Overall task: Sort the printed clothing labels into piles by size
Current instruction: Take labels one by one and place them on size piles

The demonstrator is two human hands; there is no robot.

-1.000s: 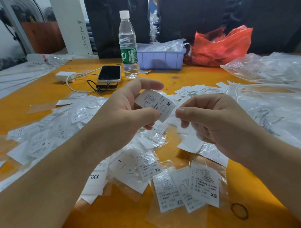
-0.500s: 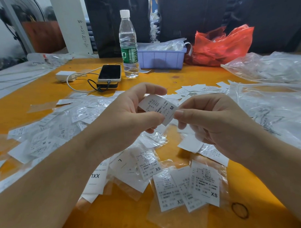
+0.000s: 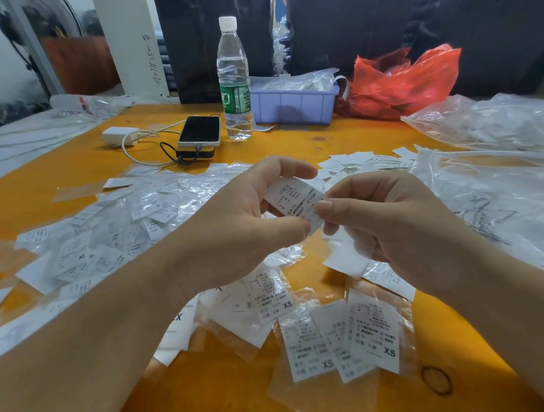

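Holding one printed label point(image 3: 295, 202) above the tabletop point(image 3: 344, 140), both hands pinch it: left hand point(image 3: 245, 223) grips its left part between thumb and forefinger, right hand point(image 3: 384, 228) pinches its right end, covering the size mark. Directly below, toward the near edge, a small group of bagged XS labels point(image 3: 374, 335) lies fanned and overlapping. Left of the hands, a loose heap of bagged labels point(image 3: 115, 228) spreads wide; the left forearm hides part of it. Beyond the hands, unbagged labels point(image 3: 355, 162) lie scattered. A rubber band point(image 3: 436, 380) lies near right. Further back: phone point(image 3: 200, 131) on a power bank, with cable; water bottle point(image 3: 234, 81) upright just beside it; lilac bin point(image 3: 293, 103) holding clear-bagged items; red plastic bag point(image 3: 401, 81) touching the bin's right side. Clear bags point(image 3: 493, 195) piled far right.
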